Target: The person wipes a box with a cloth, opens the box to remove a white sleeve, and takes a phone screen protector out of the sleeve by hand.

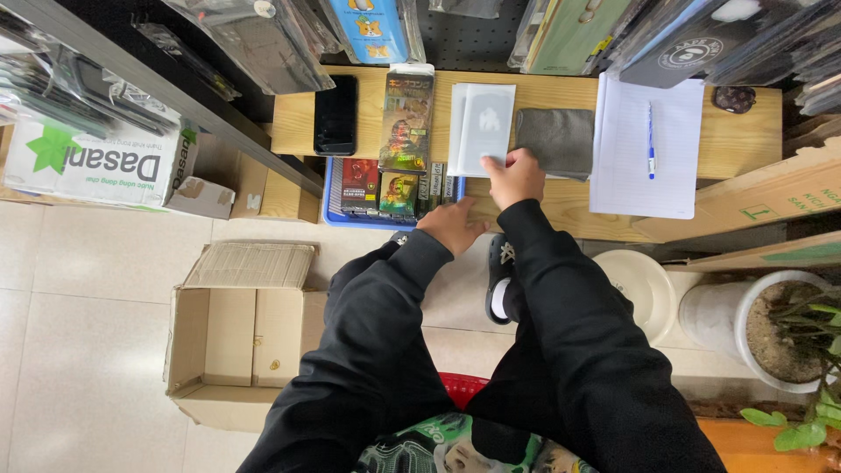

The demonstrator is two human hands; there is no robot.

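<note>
Right now our right hand [515, 177] pinches the lower edge of a white flat packet [482, 128] that lies on the low wooden shelf [561, 215], fingers closed on its near corner. Our left hand [452, 226] hovers loosely curled near the shelf's front edge, holding nothing we can make out, just beside a blue tray [333, 210] of upright packets whose near side our sleeve cuts off. Left of the white packet lies a colourful printed box [407, 118], then a black phone [335, 114]; right of it sit a grey cloth [555, 140] and a notepad [646, 166] with a blue pen [651, 138]. An open cardboard box [236, 337] stands on the floor.
</note>
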